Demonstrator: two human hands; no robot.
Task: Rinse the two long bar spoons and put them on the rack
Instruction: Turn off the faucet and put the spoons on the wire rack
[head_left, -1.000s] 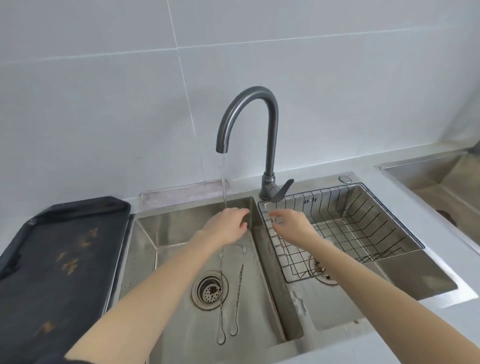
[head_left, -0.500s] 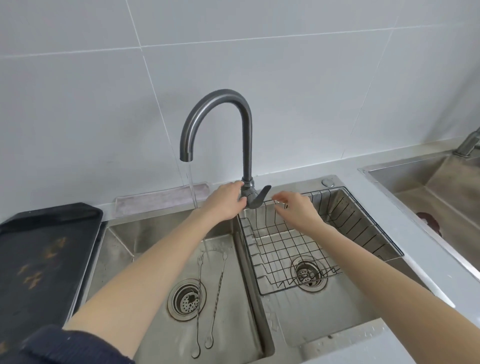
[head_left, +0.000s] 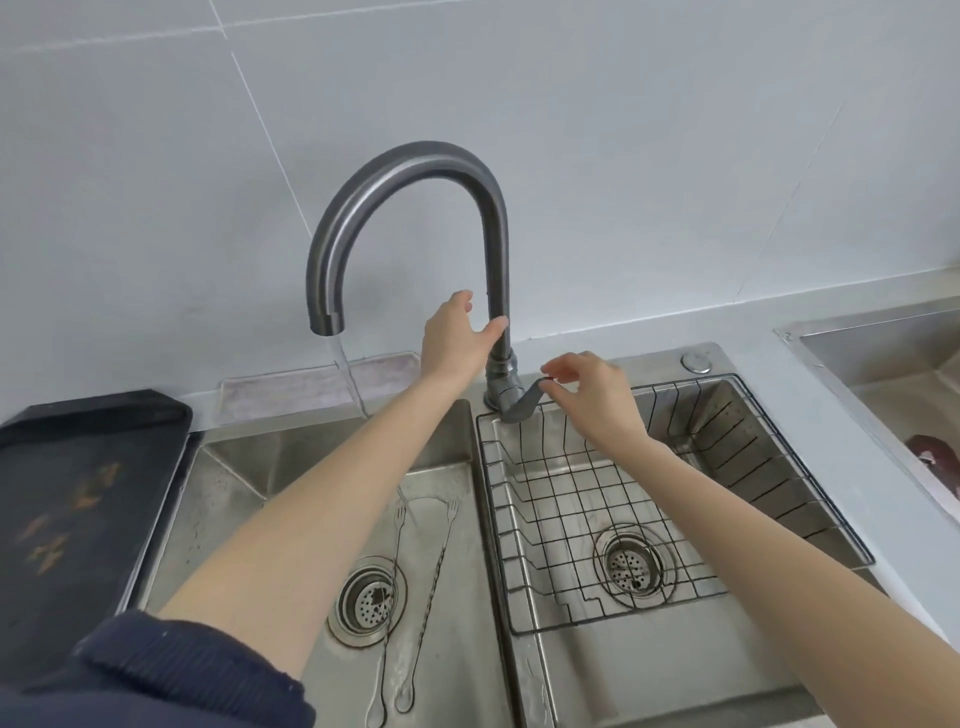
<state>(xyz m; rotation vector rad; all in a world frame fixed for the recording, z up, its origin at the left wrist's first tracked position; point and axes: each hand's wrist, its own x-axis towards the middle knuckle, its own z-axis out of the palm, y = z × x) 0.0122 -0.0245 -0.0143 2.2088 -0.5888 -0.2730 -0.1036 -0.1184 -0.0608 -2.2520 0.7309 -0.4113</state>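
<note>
- left hand (head_left: 457, 340) open, palm and thumb resting against the upright neck of the faucet (head_left: 493, 249); steadying it, not wrapped round it
- right hand (head_left: 592, 400) pinching the tip of the lever (head_left: 524, 402) between thumb and fingertips, closed on the lever, nothing else in it
- water (head_left: 347, 371) running from the spout into the back of the left basin (head_left: 234, 488)
- both bar spoons (head_left: 415, 597) lie flat on the left basin floor, side by side just right of the drain (head_left: 370, 597), forked ends toward the back wall, bowls toward the near edge; neither hand near them
- rack (head_left: 675, 519) sits in the right basin, nothing in it
- step in hand, my read: setting flow and spout position before rinsing
- doing it well: small lever moves, moderate flow; a hard jet on a spoon bowl will likely spray out of the basin
- the stream lands near the forked ends, so keep the spout over the left basin, then lift the spoons into the stream instead of chasing them
- spoons are thin, wet and flat on steel: probably easiest to lift them by one end
- not yet rinsed or racked; task looks early
</note>
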